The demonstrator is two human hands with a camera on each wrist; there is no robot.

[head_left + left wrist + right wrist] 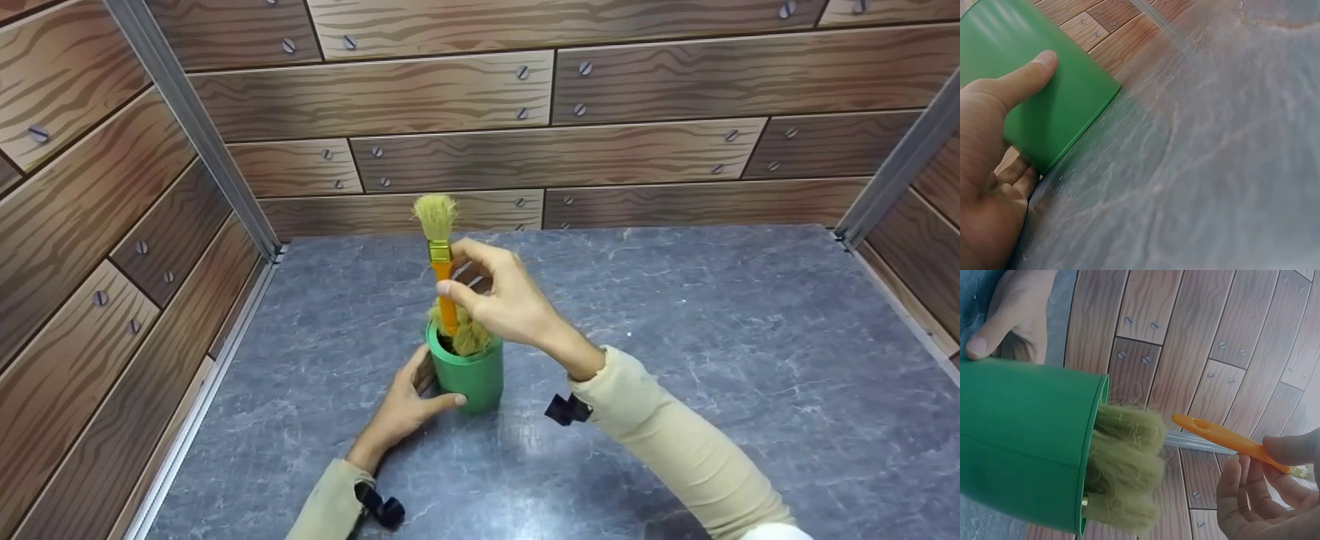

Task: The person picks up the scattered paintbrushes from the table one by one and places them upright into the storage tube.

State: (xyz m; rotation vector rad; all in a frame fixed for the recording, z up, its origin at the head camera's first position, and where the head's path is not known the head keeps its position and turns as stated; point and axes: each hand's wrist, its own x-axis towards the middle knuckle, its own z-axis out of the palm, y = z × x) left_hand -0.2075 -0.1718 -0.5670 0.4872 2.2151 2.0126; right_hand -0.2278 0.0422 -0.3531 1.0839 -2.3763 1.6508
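A green cylindrical cup (472, 382) stands upright on the grey marbled table, with several pale bristle heads (1126, 467) showing at its mouth. My left hand (409, 405) holds the cup low on its side, thumb across the front and fingers round the left. Above the mouth, my right hand (502, 292) pinches a paintbrush (441, 259) between thumb and fingers. Its orange handle points down and its bristles point up. In the right wrist view the handle's end (1182, 419) is outside the cup, a little apart from the bristles in it.
Wood-print panels (450, 90) form the back wall, with more at both sides. Grey metal posts (202, 135) stand in the corners. The marbled tabletop (675, 360) spreads around the cup. Small black devices (568, 410) sit at both wrists.
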